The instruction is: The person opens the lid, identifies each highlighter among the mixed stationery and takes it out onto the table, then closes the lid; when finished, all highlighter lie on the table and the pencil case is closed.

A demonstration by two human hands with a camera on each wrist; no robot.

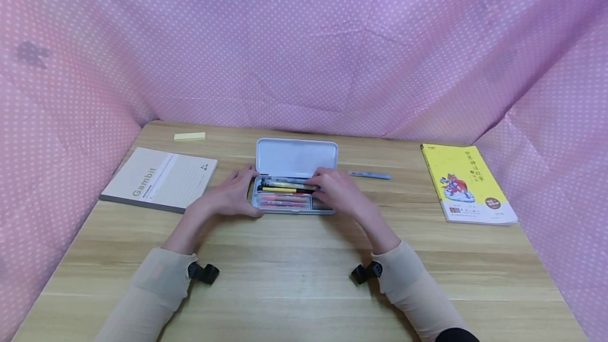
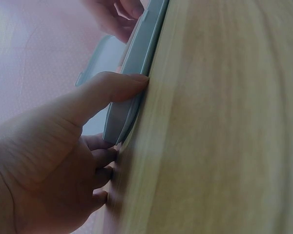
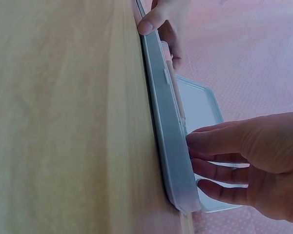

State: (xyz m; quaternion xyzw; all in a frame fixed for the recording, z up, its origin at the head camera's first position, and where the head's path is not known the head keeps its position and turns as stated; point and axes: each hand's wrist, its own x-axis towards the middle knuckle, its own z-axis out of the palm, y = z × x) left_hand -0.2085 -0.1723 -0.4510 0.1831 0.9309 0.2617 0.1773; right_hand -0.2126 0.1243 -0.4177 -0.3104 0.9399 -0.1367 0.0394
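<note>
An open light-blue pencil case lies on the table with its lid folded back. My left hand holds its left end; in the left wrist view the thumb presses the front wall and the other fingers reach round the end. My right hand reaches into the right part of the case, its fingertips pinching the right end of a clear pen. Beside it lies a yellow-and-black pen. Several pinkish pens fill the front compartment. The right fingertips are partly hidden behind the case wall in the right wrist view.
A blue pen lies right of the case. A grey-white notebook is at the left, with a pale yellow sticky-note pad behind it. A yellow book lies at the right. Pink dotted cloth hangs round the table.
</note>
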